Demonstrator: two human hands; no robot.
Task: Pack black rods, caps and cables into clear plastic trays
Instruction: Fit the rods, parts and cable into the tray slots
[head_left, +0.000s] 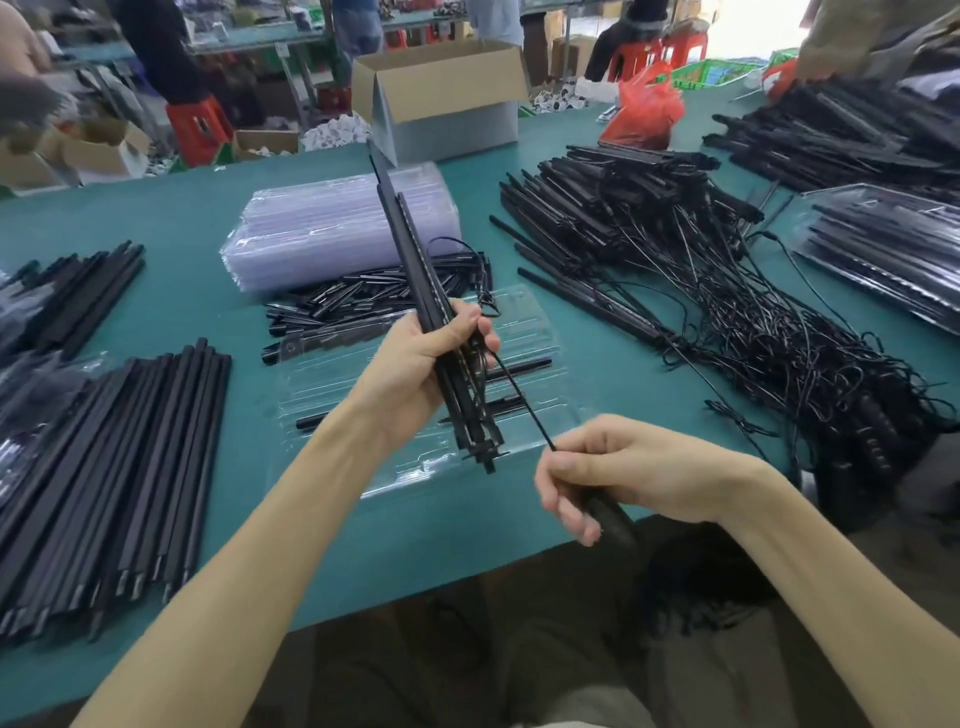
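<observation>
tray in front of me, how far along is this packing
Done: packed trays sit at far right. In hand: left hand grips a rod bundle, right hand pinches its cable; the open tray holds only a few pieces. Left: large rod piles and a stack of empty trays.

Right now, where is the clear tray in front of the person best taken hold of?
Probably its near rim, from the person's side: the clear tray lies flat, that rim is bare, and rods lie loose in its slots.

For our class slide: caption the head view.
Left hand grips black rods above a clear tray; right hand pinches a cable.
</observation>
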